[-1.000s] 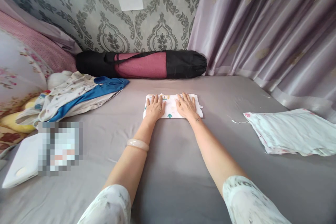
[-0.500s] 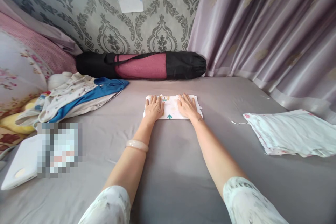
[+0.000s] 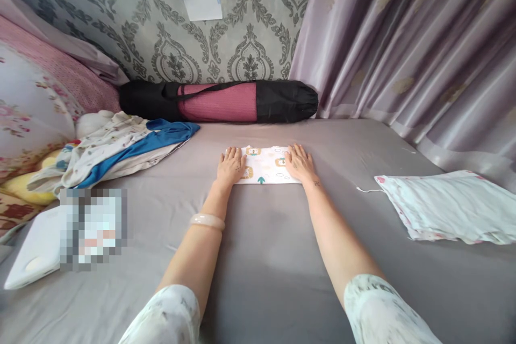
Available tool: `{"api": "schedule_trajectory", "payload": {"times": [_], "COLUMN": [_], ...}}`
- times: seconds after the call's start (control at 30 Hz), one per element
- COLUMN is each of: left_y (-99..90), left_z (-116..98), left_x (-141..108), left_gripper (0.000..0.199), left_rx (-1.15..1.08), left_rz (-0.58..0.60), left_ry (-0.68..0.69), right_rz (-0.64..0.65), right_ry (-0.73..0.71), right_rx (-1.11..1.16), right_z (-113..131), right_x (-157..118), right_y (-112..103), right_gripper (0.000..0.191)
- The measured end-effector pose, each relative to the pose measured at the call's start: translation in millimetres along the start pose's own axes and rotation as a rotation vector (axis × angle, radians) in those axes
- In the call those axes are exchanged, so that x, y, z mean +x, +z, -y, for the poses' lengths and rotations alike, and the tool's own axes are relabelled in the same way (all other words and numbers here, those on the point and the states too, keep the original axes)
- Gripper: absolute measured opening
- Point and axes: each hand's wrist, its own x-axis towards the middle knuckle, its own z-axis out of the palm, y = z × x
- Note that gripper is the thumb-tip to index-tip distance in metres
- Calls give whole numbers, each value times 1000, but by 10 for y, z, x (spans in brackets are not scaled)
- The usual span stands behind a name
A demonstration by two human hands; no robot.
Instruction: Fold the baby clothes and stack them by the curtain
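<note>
A folded white cloth (image 3: 264,166) printed with yellow lion faces and a green arrow-like shape lies flat on the grey bedsheet (image 3: 266,247). My left hand (image 3: 231,165) rests palm down on its left end, fingers stretched forward. On the right end lies my right hand (image 3: 299,162), also flat with its fingers extended. Both hands cover the cloth's side edges, so those edges are mostly hidden. A pale bangle (image 3: 207,221) circles my left forearm.
At the right lies a folded pale cloth (image 3: 447,207) with a white string. A heap of clothes (image 3: 133,145) sits at the left, above a white flat object (image 3: 36,247) beside a blurred-out patch. Against the wall lies a black and pink mat bag (image 3: 217,102). Curtains (image 3: 395,37) hang at the right.
My hands have slid apart over the cloth, the left one to the left and the right one to the right, showing more of the print between them.
</note>
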Motion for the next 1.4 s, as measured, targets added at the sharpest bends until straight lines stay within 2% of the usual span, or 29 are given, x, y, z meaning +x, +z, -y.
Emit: {"api": "schedule_trajectory", "payload": {"times": [0.27, 0.4, 0.6, 0.8, 1.03, 1.23, 1.4], "left_y": [-27, -204, -549, -601, -683, -634, -617], "left_z": [0, 24, 69, 80, 116, 227, 359], "left_x": [7, 132, 591, 975, 1158, 1066, 844], "left_gripper": [48, 39, 35, 46, 56, 50, 41], "left_rx": [-6, 63, 132, 147, 206, 131, 3], "left_rz": [10, 32, 320, 522, 723, 679, 471], "left_ry": [-9, 14, -17, -4, 73, 86, 150], "right_rz": [-23, -67, -103, -65, -4, -14, -24], "right_ry": [-16, -42, -57, -84, -54, -79, -136], "right_rx": [0, 24, 38, 4, 12, 23, 62], "right_z": [-19, -38, -128, -175, -173, -177, -168], "right_x": [55, 104, 220, 287, 317, 323, 278], "right_y": [-37, -79, -94, -99, -118, -203, -402], "right_gripper": [52, 43, 41, 39, 37, 29, 21]}}
